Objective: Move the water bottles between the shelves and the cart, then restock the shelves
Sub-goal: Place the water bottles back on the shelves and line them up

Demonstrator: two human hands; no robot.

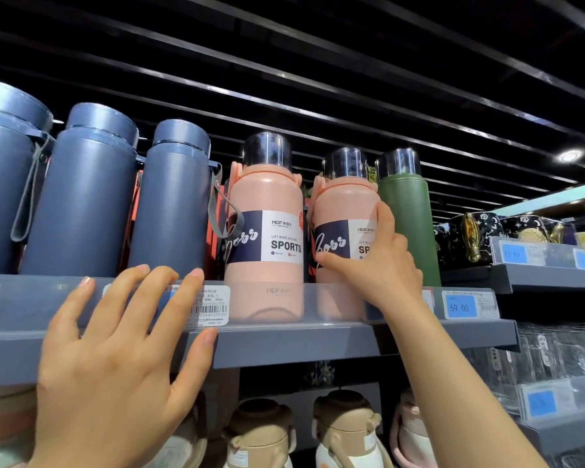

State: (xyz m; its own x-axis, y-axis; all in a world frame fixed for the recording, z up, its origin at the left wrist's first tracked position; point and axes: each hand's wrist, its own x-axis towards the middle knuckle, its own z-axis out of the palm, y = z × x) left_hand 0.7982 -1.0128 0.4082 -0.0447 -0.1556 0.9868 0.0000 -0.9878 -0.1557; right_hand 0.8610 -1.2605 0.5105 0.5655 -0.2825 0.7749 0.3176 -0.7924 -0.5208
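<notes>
On the grey upper shelf (284, 346) stand three dark blue bottles (173, 201), two pink "SPORTS" bottles and a green bottle (409, 214). My right hand (382, 261) grips the right pink bottle (341, 204), thumb on its label and fingers round its right side. The left pink bottle (264, 214) stands free next to it. My left hand (115, 352) is raised in front of the shelf edge with fingers spread, holding nothing.
A clear price strip with labels (460, 307) runs along the shelf front. Beige and brown bottles (260, 430) fill the shelf below. To the right are glassware (554, 352) and a higher shelf with dark patterned cups (480, 231).
</notes>
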